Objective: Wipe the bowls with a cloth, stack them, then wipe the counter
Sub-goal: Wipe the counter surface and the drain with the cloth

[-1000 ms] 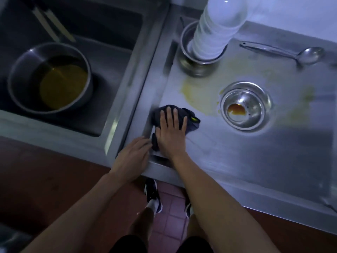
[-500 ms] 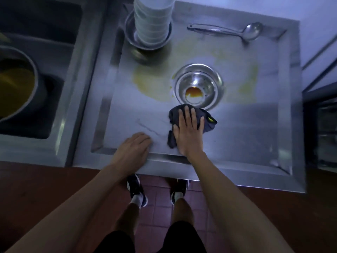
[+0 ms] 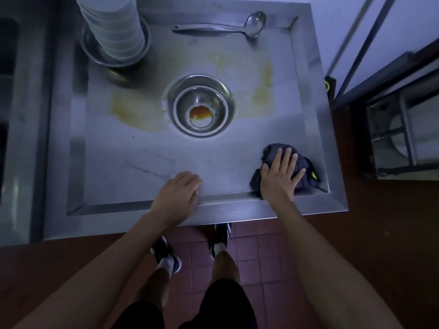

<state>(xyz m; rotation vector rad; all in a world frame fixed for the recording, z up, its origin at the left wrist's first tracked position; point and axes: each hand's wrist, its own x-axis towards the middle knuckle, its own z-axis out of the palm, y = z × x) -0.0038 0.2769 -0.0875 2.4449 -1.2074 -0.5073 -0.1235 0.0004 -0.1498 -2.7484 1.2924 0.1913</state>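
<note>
- My right hand (image 3: 280, 176) lies flat on the cloth (image 3: 300, 168), fingers straight and spread, pressing it at the counter's (image 3: 142, 167) 4 o'clock corner, against the front lip.
- My left hand (image 3: 177, 195) rests on the front edge at 6 o'clock, fingers loosely bent, gripping nothing.
- Bowls (image 3: 114, 27) already stacked at 11 o'clock in a metal basin (image 3: 142, 47); step in hand looks like the counter wipe.
- Yellow stains (image 3: 133, 112) sit at 9 and 2 o'clock of the strainer bowl (image 3: 200, 105), not yet wiped.
- To do it well: keep the palm flat, overlap strokes toward 12, go round the strainer bowl, lift the ladle (image 3: 221, 28) aside.
</note>
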